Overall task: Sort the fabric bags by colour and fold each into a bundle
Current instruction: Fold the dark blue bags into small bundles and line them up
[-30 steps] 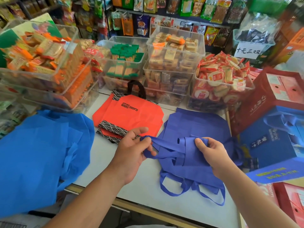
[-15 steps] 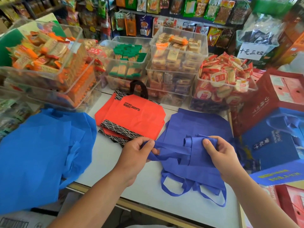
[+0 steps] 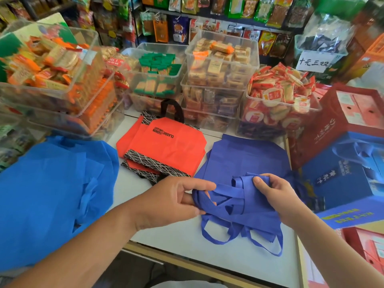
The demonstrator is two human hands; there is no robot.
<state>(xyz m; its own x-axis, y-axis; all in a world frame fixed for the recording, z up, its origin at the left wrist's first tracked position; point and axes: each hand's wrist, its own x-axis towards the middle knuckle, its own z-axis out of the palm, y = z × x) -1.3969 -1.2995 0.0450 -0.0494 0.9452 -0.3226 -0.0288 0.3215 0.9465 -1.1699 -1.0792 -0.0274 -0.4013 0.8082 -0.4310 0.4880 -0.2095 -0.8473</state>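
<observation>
Head: limp, perhaps nonwoven indigo bags (image 3: 245, 161)

On table (image 3: 176, 238): printed bags (image 3: 166, 146) centre; loose bag heap (image 3: 52, 194) left; strapped bags (image 3: 245, 163) right; snack bins (image 3: 220, 65) behind.

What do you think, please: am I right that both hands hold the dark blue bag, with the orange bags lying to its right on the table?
Not quite: the head view shows the orange bags lying on the table to the left of the dark blue bag, not to its right. The rest stands: the left hand and the right hand both hold that bag.
</observation>
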